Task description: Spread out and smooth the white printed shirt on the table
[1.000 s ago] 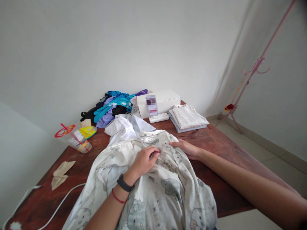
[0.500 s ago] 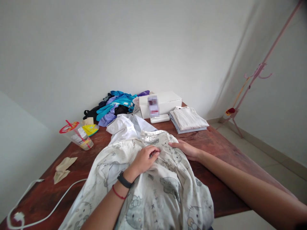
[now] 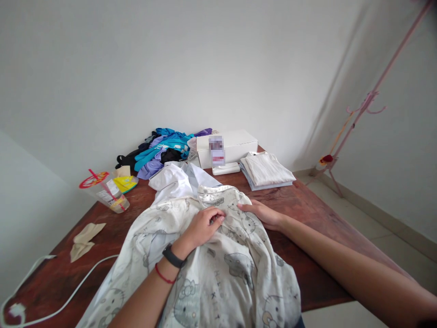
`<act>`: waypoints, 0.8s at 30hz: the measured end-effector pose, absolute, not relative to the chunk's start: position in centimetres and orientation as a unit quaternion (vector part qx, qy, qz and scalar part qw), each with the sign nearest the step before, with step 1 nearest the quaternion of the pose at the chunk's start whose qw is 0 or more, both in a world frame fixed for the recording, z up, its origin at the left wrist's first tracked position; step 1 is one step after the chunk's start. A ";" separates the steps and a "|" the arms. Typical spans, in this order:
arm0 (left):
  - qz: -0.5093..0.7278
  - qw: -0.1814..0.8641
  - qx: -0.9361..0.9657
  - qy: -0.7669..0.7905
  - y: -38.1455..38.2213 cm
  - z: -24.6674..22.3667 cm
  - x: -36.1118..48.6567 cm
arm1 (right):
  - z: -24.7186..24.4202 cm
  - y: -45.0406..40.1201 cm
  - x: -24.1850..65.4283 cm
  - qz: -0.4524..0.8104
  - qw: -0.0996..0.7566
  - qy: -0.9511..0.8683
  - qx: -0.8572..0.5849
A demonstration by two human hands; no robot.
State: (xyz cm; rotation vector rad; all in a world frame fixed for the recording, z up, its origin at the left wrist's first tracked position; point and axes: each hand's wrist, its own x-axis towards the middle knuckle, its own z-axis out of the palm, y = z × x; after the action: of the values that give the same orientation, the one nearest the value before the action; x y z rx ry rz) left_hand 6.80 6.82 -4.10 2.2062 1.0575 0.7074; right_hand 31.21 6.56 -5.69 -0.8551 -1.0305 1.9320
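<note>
A white shirt with a grey cartoon-cat print [image 3: 239,269] lies spread in front of me, its collar end pointing away and its lower part coming over the near table edge. My left hand [image 3: 205,224] is on the middle of the shirt, fingers curled and closed on the cloth. At the shirt's right edge, my right hand [image 3: 264,214] grips the fabric, thumb on top and the other fingers partly hidden beside and under it. Beneath the printed shirt, plain white cloth [image 3: 170,180] shows beyond it and along its left side.
On the wooden table [image 3: 317,246] stand a plastic cup with a straw [image 3: 107,191], a crumpled napkin [image 3: 85,239] and a white cable [image 3: 73,291]. Farther back are a heap of clothes [image 3: 164,152], a white box [image 3: 235,145] and folded clothes [image 3: 268,171]. A pink rack [image 3: 368,98] stands right.
The view has shifted slightly, so things sit a little farther left. Both hands keep nearly the same place and hold on the printed shirt.
</note>
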 end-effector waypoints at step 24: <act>0.269 0.291 0.831 0.391 6.9 -4.4 6.7 | -5.6 6.6 31.2 0.757 0.385 -0.403 -0.341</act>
State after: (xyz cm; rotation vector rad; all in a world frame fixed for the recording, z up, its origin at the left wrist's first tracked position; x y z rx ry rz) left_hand 6.70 6.94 -4.40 2.2152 1.0433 0.7162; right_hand 31.18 6.58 -5.62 -0.8678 -1.0277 1.9295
